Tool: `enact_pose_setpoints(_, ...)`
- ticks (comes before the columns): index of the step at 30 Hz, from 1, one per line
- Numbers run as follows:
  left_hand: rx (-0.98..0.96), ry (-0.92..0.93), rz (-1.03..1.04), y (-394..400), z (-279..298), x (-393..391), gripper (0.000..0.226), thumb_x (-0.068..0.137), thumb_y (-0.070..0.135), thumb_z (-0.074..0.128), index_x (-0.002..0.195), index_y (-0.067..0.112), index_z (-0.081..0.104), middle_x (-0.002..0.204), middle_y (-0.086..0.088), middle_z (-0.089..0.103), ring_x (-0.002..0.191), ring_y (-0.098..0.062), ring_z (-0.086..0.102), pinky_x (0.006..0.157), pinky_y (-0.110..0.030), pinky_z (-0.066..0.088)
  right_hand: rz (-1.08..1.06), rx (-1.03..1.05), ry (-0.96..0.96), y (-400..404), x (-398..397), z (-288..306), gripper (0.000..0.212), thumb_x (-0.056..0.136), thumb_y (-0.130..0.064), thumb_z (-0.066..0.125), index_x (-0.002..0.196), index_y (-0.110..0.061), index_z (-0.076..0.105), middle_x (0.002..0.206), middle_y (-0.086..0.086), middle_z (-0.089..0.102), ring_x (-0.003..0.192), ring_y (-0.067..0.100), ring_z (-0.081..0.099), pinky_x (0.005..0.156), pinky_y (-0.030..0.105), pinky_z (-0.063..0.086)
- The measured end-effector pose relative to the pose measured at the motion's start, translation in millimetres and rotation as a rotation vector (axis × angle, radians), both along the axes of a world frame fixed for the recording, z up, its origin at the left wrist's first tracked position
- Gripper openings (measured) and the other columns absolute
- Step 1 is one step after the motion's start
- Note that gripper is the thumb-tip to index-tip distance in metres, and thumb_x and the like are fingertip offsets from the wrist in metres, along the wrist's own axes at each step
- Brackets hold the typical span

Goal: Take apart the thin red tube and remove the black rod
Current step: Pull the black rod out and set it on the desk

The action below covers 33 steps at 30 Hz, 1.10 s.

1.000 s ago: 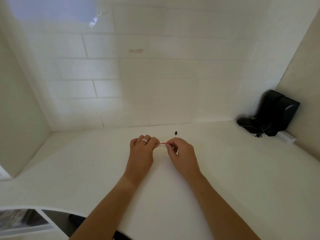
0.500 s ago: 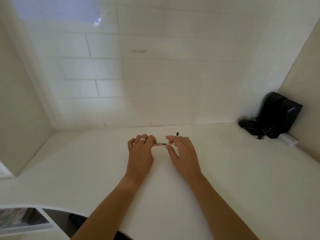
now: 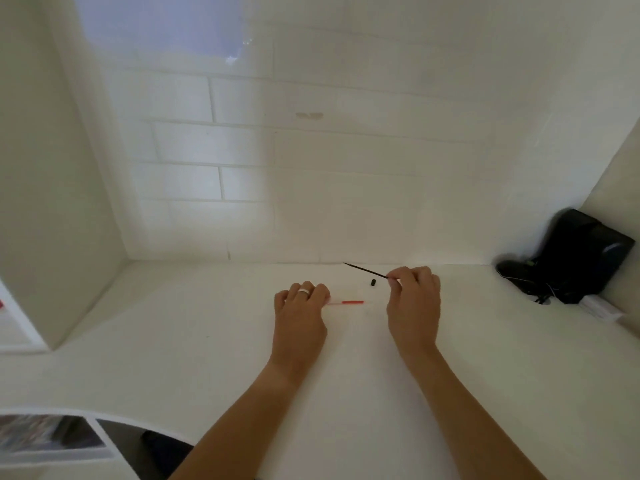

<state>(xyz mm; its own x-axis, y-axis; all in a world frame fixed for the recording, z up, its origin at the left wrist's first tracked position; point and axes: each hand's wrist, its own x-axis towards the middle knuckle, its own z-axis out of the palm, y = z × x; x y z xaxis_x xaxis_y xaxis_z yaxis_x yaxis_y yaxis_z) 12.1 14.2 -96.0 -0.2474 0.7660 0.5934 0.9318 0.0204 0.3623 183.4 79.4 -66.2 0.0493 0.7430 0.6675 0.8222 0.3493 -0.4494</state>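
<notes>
My left hand (image 3: 300, 315) pinches one end of the thin red tube (image 3: 348, 302), which points right, low over the white table (image 3: 207, 341). My right hand (image 3: 412, 304) holds the thin black rod (image 3: 365, 270) by its right end. The rod is fully out of the tube and points up and left, towards the wall. A small black cap (image 3: 373, 282) lies on the table between the rod and the tube.
A black device (image 3: 578, 254) with thin cables stands in the far right corner, with a small white box (image 3: 601, 308) beside it. White brick wall behind, a white side panel (image 3: 52, 202) at the left. The table's curved front edge runs at lower left.
My right hand drew the black rod out of the red tube and moved right and up with it. My left hand kept hold of the tube.
</notes>
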Motion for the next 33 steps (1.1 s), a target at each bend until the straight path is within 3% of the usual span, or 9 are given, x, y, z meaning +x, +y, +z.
enact_pose_setpoints(6, -0.059, -0.001, -0.043, 0.9, -4.2, -2.1, 0.021, 0.09, 0.007, 0.054, 0.089, 0.026, 0.062, 0.081, 0.009, 0.059, 0.085, -0.017, 0.054, 0.077, -0.03, 0.031, 0.119, -0.202, -0.295, 34.1, -42.9, 18.7, 0.018, 0.09, -0.003, 0.062, 0.094, -0.019, 0.07, 0.094, 0.003, 0.061, 0.094, 0.024, 0.055, 0.07, 0.029, 0.041)
enact_pose_setpoints(14, -0.065, -0.04, -0.045, 3.6, -5.4, -3.3, 0.022, 0.09, 0.005, 0.054, 0.087, 0.024, 0.064, 0.077, 0.009, 0.058, 0.08, -0.016, 0.052, 0.075, -0.027, 0.028, 0.141, -0.272, -0.503, 58.1, -69.8, 6.5, 0.023, 0.091, -0.003, 0.055, 0.099, -0.018, 0.07, 0.1, 0.004, 0.065, 0.095, 0.023, 0.057, 0.074, 0.03, 0.044)
enact_pose_setpoints(20, -0.062, -0.077, -0.02, 3.8, -4.4, -5.1, 0.023, 0.088, 0.003, 0.053, 0.087, 0.024, 0.061, 0.076, 0.008, 0.055, 0.079, -0.017, 0.052, 0.075, -0.029, 0.033, 0.171, -0.284, -0.459, 59.0, -63.3, -3.8, 0.025, 0.096, -0.011, 0.053, 0.109, -0.022, 0.07, 0.105, 0.001, 0.067, 0.099, 0.022, 0.059, 0.083, 0.031, 0.039)
enact_pose_setpoints(26, -0.067, -0.081, -0.004, 0.4, 0.2, -5.5, 0.062, 0.065, -0.01, 0.053, 0.111, 0.029, 0.067, 0.091, 0.004, 0.058, 0.091, -0.018, 0.054, 0.081, -0.03, 0.028, 0.36, -0.3, -0.356, 28.6, -49.7, -9.6, 0.025, 0.1, -0.019, 0.052, 0.111, -0.019, 0.074, 0.107, 0.002, 0.069, 0.102, 0.023, 0.058, 0.089, 0.037, 0.049)
enact_pose_setpoints(29, -0.028, -0.089, 0.059, -1.6, 4.3, -4.2, 0.058, 0.063, -0.011, 0.058, 0.105, 0.028, 0.071, 0.088, 0.002, 0.057, 0.085, -0.02, 0.056, 0.077, -0.029, 0.023, 0.395, -0.307, -0.333, 13.4, -40.8, -16.9, 0.022, 0.097, -0.024, 0.057, 0.109, -0.024, 0.075, 0.108, -0.002, 0.069, 0.102, 0.021, 0.057, 0.089, 0.036, 0.05)
enact_pose_setpoints(33, 0.042, -0.099, 0.104, -5.3, 7.9, -2.6, 0.03, 0.084, 0.002, 0.063, 0.097, 0.028, 0.07, 0.084, 0.003, 0.054, 0.08, -0.019, 0.053, 0.077, -0.027, 0.02, 0.375, -0.266, -0.287, 2.2, -39.0, -22.8, 0.012, 0.093, -0.02, 0.065, 0.099, -0.022, 0.075, 0.099, -0.004, 0.069, 0.097, 0.021, 0.058, 0.084, 0.036, 0.05)
